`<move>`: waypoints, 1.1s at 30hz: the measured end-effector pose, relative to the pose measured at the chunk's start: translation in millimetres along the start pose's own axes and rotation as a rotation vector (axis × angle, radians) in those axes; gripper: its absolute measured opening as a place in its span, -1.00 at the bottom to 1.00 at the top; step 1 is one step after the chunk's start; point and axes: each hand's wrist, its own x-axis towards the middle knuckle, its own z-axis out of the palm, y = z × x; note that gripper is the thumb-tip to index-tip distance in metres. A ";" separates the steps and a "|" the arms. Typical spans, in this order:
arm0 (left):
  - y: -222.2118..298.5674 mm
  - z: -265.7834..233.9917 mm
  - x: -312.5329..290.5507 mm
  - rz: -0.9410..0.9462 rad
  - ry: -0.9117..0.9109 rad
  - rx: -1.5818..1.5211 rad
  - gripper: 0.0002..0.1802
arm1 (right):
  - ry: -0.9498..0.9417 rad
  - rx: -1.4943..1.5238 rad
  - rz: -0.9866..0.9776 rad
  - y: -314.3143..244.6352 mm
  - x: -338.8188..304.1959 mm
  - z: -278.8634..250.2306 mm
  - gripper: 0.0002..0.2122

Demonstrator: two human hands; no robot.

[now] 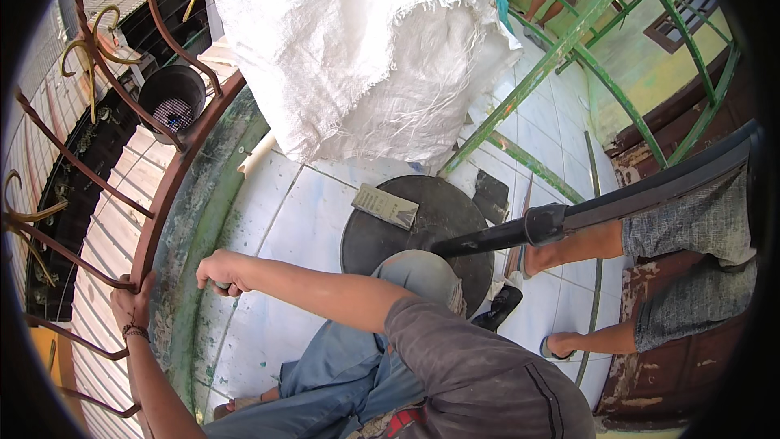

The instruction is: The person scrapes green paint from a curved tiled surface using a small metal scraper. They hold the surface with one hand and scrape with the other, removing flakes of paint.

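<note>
- Railing of curved reddish-brown metal [166, 187], with upright bars, edges the white tiled floor [268, 219].
- Left hand [132, 302] closes on the railing's lower rail.
- Right hand [222, 273], fingers curled, holds a small dark object [221, 284], mostly hidden, near the railing.
- Green-painted, worn curved ledge [183, 252] runs just beside the railing's inner side.
- Bulky white woven sack [349, 57] stands near the railing's upper end.
- Round black disc [366, 244], bearing a grey rectangular block [386, 206], lies well apart from the railing.
</note>
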 end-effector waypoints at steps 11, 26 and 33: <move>12.9 -11.0 -3.8 -0.036 -0.040 -0.026 -0.36 | 0.007 -0.004 0.008 0.6 2.1 -0.9 -0.78; 16.6 -12.4 -6.5 -0.034 -0.033 -0.056 -0.35 | 0.014 0.035 0.024 0.8 3.7 0.9 -0.86; 9.4 -9.2 -4.0 -0.015 -0.031 -0.046 -0.33 | 0.023 -0.021 0.006 1.0 3.6 1.1 -0.79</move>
